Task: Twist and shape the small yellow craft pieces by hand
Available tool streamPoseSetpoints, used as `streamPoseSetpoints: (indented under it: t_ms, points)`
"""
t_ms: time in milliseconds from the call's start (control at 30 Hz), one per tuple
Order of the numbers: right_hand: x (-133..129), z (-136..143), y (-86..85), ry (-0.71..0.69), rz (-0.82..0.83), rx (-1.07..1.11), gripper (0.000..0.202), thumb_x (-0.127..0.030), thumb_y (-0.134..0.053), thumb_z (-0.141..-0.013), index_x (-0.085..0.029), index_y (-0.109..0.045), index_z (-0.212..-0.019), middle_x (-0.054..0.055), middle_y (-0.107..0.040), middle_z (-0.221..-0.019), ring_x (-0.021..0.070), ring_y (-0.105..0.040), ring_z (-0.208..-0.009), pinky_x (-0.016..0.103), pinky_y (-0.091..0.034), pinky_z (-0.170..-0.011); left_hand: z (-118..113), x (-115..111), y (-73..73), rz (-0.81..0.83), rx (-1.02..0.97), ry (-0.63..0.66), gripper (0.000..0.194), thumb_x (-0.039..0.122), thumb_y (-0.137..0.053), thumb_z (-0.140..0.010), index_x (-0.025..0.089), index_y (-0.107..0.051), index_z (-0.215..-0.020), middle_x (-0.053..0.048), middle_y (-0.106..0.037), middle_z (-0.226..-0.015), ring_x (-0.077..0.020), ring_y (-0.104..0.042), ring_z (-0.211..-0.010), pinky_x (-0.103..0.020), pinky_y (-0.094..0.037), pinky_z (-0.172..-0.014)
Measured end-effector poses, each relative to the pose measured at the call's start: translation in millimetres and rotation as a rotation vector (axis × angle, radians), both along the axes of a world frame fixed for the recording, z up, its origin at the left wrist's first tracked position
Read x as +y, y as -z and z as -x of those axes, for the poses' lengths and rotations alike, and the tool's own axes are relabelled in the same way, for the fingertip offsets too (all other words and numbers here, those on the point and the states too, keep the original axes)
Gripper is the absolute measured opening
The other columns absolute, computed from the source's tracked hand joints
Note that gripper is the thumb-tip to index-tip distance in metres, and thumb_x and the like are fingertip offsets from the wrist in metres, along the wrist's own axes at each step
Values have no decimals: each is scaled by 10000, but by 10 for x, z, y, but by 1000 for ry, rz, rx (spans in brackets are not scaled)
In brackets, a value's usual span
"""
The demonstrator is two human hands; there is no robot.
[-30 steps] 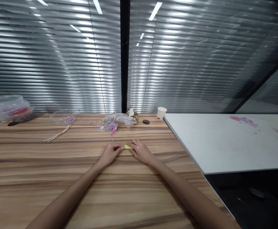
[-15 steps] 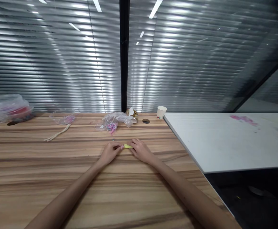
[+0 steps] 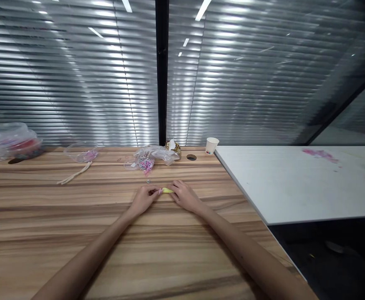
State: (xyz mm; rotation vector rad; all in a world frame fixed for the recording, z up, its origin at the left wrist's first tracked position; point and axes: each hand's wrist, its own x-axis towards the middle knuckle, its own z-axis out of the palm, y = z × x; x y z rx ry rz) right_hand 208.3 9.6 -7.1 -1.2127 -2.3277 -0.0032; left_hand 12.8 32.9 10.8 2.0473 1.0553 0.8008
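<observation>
My left hand [image 3: 144, 199] rests over the wooden table, thumb and fingertips pinched on a small pink band or loop [image 3: 160, 191]. Directly beside the pink part is a short yellow strip [image 3: 167, 190], soft-looking, whose exact kind is too small to make out. My right hand [image 3: 184, 196] has its fingers closed on the strip's other end. Both pieces appear to meet between the hands, just above or on the tabletop. A tiny shiny metallic bit [image 3: 148, 181] lies just beyond my left hand.
Along the back of the wooden table [image 3: 157, 258] are clear plastic bags [image 3: 162, 154] with pink-and-grey bits, a clear lid-like container [image 3: 81, 152], cream cords [image 3: 74, 173], plastic tubs [image 3: 11, 141] and a paper cup [image 3: 211, 145]. A white table [image 3: 291, 183] adjoins on the right.
</observation>
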Motion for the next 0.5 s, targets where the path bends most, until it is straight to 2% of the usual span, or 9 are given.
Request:
streamPoseSetpoints:
  t_ms: [500]
  points:
    - [-3, -3, -18, 4, -11, -35, 201, -203, -448, -886, -149, -553, -1049, 76, -521, -941, 189, -454, -913, 310, -409, -796, -3, -10, -17, -32, 17, -3, 320, 386, -471, -817, 147, -684, -802, -19, -667, -775, -155, -562, -713, -219, -383, -645]
